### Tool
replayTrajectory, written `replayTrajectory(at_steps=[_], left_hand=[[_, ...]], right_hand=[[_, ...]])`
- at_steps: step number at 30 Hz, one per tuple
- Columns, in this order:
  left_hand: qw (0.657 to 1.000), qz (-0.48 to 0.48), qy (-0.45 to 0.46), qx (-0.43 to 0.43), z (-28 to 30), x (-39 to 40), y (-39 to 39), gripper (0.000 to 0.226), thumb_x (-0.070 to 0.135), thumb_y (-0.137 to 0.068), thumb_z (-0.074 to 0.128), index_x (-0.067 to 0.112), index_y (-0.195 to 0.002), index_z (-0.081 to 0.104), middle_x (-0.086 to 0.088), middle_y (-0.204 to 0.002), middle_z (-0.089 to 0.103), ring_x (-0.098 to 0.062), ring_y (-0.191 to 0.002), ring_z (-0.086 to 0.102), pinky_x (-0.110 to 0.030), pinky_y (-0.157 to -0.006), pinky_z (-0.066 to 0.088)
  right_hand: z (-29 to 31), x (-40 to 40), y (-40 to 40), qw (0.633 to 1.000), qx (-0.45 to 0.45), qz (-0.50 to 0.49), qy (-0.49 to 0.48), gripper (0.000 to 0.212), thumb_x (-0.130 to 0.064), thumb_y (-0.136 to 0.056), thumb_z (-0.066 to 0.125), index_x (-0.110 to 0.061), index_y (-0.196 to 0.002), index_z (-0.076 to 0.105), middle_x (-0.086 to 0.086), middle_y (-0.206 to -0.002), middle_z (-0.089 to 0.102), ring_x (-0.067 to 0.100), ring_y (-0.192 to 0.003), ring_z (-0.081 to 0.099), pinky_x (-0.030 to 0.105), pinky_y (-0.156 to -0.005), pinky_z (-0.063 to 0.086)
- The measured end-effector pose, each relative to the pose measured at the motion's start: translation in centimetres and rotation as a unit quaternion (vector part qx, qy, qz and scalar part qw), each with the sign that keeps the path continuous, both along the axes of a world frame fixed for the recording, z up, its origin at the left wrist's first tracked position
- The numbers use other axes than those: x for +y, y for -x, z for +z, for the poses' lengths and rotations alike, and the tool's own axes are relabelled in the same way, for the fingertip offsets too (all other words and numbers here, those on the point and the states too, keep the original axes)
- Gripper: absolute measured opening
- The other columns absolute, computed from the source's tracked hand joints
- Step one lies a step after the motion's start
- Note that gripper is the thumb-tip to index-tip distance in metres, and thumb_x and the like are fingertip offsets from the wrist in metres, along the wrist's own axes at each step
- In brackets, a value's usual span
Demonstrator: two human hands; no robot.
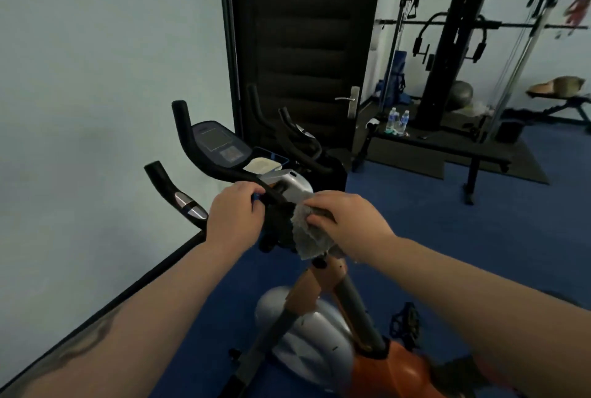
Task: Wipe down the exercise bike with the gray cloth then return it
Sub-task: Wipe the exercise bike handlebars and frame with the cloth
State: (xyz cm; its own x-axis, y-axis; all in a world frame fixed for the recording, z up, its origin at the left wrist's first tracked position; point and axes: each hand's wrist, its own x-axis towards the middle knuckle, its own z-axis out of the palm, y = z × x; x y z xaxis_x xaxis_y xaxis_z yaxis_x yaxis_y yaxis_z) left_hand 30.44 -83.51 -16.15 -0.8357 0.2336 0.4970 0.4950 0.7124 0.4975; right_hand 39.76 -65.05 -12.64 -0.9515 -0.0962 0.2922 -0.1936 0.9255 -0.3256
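Note:
The exercise bike [307, 333] stands right below me, orange and silver, with black handlebars [188, 154] and a console screen [214, 141] at the centre left. My left hand [235, 215] is closed around the handlebar near the stem. My right hand [347, 221] presses the gray cloth [311, 237] against the handlebar stem just right of the left hand, and the cloth hangs down below my fingers. A black pedal [406, 322] shows at the lower right.
A dark door [303, 45] with a metal handle [350, 100] is just behind the bike. A pale wall [96, 77] runs along the left. A multi-gym machine [457, 45], a bench [479, 154], water bottles [396, 119] and a gray ball [460, 95] stand at the right on blue floor.

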Motion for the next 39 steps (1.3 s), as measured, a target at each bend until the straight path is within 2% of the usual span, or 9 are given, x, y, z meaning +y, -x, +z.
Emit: replayTrajectory(at_steps=[5, 9, 20, 25, 33, 39], left_hand=[[0.998, -0.003, 0.060, -0.013, 0.7, 6.2, -4.2, 0.030, 0.021, -0.089, 0.050, 0.015, -0.116, 0.060, -0.004, -0.120, 0.059, -0.025, -0.106, 0.053, -0.039, -0.090, 0.044], [0.997, -0.006, 0.072, -0.021, 1.2, 10.9, -6.6, 0.035, 0.024, -0.091, 0.049, 0.016, -0.124, 0.054, -0.003, -0.128, 0.054, -0.024, -0.116, 0.049, -0.038, -0.096, 0.040], [0.997, -0.032, 0.072, -0.021, 1.4, 23.9, -4.9, 0.036, 0.027, -0.092, 0.047, 0.019, -0.126, 0.052, 0.000, -0.131, 0.052, -0.020, -0.120, 0.047, -0.040, -0.101, 0.039], [0.995, -0.041, 0.083, -0.025, 1.4, 30.2, -3.7, 0.036, 0.026, -0.092, 0.048, 0.019, -0.127, 0.052, 0.000, -0.131, 0.052, -0.020, -0.117, 0.049, -0.038, -0.099, 0.040], [0.996, -0.032, 0.087, -0.004, 2.1, 41.4, -5.3, 0.036, 0.025, -0.091, 0.048, 0.018, -0.127, 0.051, 0.000, -0.132, 0.051, -0.020, -0.117, 0.048, -0.036, -0.098, 0.038], [0.996, 0.042, 0.080, -0.020, 0.6, 51.7, -10.0, 0.036, 0.025, -0.091, 0.049, 0.018, -0.126, 0.052, -0.001, -0.131, 0.052, -0.021, -0.114, 0.050, -0.036, -0.095, 0.039]], right_hand=[[2.0, 7.7, -3.5, 0.998, -0.017, -0.061, -0.028, 0.016, -0.029, -0.095, 0.051, -0.022, -0.097, 0.066, -0.002, -0.099, 0.063, 0.021, -0.091, 0.060, 0.041, -0.076, 0.051], [3.1, 12.5, -4.8, 0.995, -0.015, -0.099, -0.018, 0.016, -0.029, -0.095, 0.051, -0.022, -0.093, 0.065, 0.001, -0.091, 0.064, 0.022, -0.083, 0.060, 0.041, -0.070, 0.052], [1.9, 24.2, -4.3, 0.988, -0.041, -0.145, -0.032, 0.020, -0.030, -0.098, 0.047, -0.020, -0.104, 0.063, 0.003, -0.098, 0.063, 0.024, -0.085, 0.060, 0.043, -0.073, 0.053], [2.2, 30.3, -3.7, 0.986, -0.029, -0.161, -0.027, 0.018, -0.030, -0.098, 0.046, -0.020, -0.098, 0.061, 0.003, -0.095, 0.063, 0.023, -0.081, 0.059, 0.042, -0.069, 0.053], [2.5, 40.4, -4.3, 0.989, -0.027, -0.144, -0.016, 0.019, -0.030, -0.098, 0.046, -0.020, -0.103, 0.062, 0.003, -0.101, 0.063, 0.026, -0.089, 0.060, 0.044, -0.075, 0.053], [2.4, 51.8, -6.5, 0.996, -0.008, -0.085, -0.033, 0.016, -0.028, -0.098, 0.046, -0.021, -0.093, 0.060, 0.001, -0.094, 0.061, 0.024, -0.086, 0.059, 0.041, -0.070, 0.052]])
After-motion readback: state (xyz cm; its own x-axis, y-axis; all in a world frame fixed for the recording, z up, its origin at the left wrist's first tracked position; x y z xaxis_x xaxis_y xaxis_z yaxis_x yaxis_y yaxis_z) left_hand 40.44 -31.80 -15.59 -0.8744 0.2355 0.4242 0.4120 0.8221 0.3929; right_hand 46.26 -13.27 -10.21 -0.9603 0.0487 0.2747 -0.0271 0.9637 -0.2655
